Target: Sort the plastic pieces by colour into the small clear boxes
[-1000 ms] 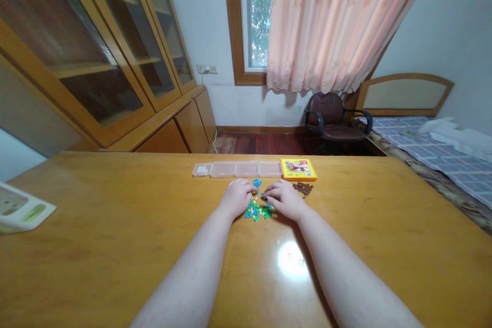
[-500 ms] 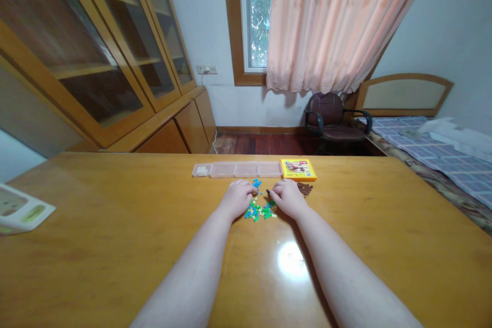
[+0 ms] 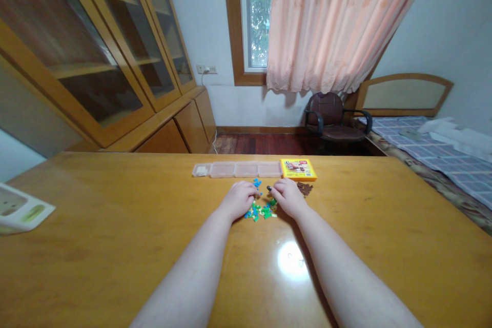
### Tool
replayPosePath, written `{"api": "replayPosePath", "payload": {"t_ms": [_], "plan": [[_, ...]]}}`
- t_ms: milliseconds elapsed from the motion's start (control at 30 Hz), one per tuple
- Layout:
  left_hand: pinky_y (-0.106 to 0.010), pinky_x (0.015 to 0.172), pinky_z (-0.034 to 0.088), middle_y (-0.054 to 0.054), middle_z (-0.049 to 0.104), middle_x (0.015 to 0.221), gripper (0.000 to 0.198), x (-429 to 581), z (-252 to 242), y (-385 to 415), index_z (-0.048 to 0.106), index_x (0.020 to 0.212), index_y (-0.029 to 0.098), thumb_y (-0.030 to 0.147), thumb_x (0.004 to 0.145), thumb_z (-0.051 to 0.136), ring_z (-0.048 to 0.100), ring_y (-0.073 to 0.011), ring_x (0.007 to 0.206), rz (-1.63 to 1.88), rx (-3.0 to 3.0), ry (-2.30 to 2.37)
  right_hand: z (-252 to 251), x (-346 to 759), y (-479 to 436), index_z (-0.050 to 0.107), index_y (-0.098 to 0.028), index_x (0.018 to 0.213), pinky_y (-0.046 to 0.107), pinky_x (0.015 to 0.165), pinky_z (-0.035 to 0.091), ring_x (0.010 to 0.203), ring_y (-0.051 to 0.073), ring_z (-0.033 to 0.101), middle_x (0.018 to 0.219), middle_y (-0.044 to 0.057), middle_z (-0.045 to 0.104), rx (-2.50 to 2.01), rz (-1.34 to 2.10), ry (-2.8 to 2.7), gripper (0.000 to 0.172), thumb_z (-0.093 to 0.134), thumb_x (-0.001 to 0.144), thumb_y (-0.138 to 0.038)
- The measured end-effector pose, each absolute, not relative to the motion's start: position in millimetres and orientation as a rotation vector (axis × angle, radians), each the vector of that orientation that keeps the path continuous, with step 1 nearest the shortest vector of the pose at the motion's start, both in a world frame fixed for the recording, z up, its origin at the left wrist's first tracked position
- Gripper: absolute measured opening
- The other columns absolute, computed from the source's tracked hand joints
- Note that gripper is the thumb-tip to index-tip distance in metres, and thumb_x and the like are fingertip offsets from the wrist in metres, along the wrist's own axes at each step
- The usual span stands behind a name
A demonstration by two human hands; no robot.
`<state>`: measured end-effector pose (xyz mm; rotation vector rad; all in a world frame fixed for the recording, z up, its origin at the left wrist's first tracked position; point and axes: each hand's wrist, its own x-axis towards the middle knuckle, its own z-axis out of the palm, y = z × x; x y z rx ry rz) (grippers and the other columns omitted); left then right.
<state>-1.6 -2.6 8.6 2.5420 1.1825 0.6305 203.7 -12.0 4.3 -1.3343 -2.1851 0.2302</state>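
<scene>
Both my hands rest on a yellow wooden table [image 3: 115, 225] over a small heap of blue, green and white toy bricks [image 3: 261, 210]. My left hand [image 3: 239, 198] lies at the heap's left side with its fingers curled, fingertips down among the pieces. My right hand [image 3: 287, 197] sits at the heap's right side, fingers pinched together near a small dark piece; what it grips is too small to name. A few blue bricks [image 3: 257, 183] lie just beyond the hands. A little pile of brown bricks [image 3: 305, 188] lies right of my right hand.
A clear plastic compartment box [image 3: 237, 169] and a yellow booklet or box lid [image 3: 298, 169] lie at the table's far edge. A white object [image 3: 19, 209] sits at the left edge. Beyond the table stand a glass-fronted cabinet [image 3: 96, 61], a brown armchair [image 3: 334, 118] and a bed [image 3: 442, 148].
My right hand has drawn back from the heap a little and moved up, its fingers closing into a pinch. My left hand has barely shifted.
</scene>
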Motion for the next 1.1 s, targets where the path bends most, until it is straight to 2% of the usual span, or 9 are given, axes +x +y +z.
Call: {"api": "replayPosePath", "payload": {"t_ms": [133,300,500,833,967,1100], "plan": [[-0.032,0.087,0.044,0.0,0.069,0.091,0.03,-2.0,7.2,-2.3,0.072,0.086,0.023,0.005,0.074,0.051,0.058,-0.0163,0.09,0.636,2.538,1.171,4.3,204.4,-13.2,0.07,-0.018,0.07,0.03,0.075,0.036,0.076,0.016,0.052,0.073,0.004,0.061,-1.231,0.341,-2.18,0.036,0.044,0.092,-0.031],[-0.032,0.088,0.044,-0.001,0.07,0.091,0.029,-2.1,4.7,-1.7,0.071,0.087,0.023,0.007,0.075,0.05,0.058,-0.0167,0.09,0.646,2.543,1.186,5.1,203.9,-14.1,0.071,-0.02,0.067,0.031,0.079,0.036,0.08,0.016,0.052,0.079,0.003,0.062,-1.075,0.472,-2.241,0.037,0.044,0.091,-0.023],[-0.032,0.088,0.044,-0.001,0.07,0.091,0.029,-1.7,5.6,-1.9,0.071,0.086,0.022,0.007,0.074,0.049,0.059,-0.0168,0.091,0.636,2.527,1.198,4.4,203.9,-13.4,0.074,-0.022,0.07,0.032,0.08,0.035,0.082,0.016,0.052,0.081,0.002,0.063,-1.033,0.537,-2.298,0.038,0.043,0.092,-0.027],[-0.033,0.09,0.044,-0.001,0.07,0.093,0.031,-1.8,5.1,-1.6,0.071,0.087,0.023,0.007,0.074,0.049,0.059,-0.0169,0.091,0.624,2.509,1.195,3.2,203.2,-13.8,0.075,-0.023,0.074,0.032,0.079,0.037,0.081,0.017,0.053,0.082,0.003,0.065,-0.98,0.57,-2.342,0.035,0.045,0.091,-0.029],[-0.033,0.089,0.044,-0.002,0.069,0.091,0.03,-1.7,6.4,-1.7,0.071,0.087,0.023,0.007,0.074,0.049,0.059,-0.0168,0.091,0.631,2.508,1.191,3.2,203.4,-13.3,0.074,-0.024,0.075,0.031,0.079,0.037,0.08,0.016,0.052,0.081,0.002,0.065,-1.01,0.524,-2.367,0.028,0.051,0.089,-0.03],[-0.032,0.088,0.044,-0.001,0.068,0.091,0.031,-0.9,8.4,-4.4,0.071,0.087,0.024,0.007,0.072,0.049,0.058,-0.0166,0.09,0.635,2.52,1.117,5.2,202.8,-13.3,0.072,-0.02,0.072,0.031,0.076,0.036,0.077,0.016,0.052,0.077,0.003,0.064,-1.114,0.419,-2.303,0.03,0.05,0.089,-0.031]]}}
